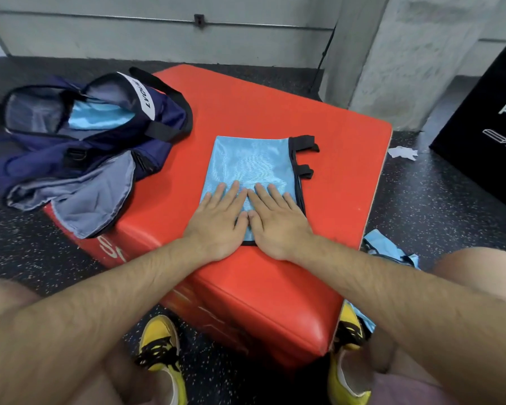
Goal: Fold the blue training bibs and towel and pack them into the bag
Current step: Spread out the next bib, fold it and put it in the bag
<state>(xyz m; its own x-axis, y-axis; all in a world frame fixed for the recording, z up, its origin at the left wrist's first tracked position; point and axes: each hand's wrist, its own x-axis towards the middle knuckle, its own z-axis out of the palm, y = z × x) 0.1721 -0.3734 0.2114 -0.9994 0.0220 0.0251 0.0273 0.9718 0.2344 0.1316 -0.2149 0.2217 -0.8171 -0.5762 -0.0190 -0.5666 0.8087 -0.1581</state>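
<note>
Pressing flat-fingered, the left hand [216, 220] and right hand [278, 220] smoothed a folded blue bib [251, 162] lying on the red padded box [342, 171]. The navy bag [100, 124] sat open at the box's left edge, blue fabric already inside. Next, probably, another fold, which would call for gripping an edge.
</note>
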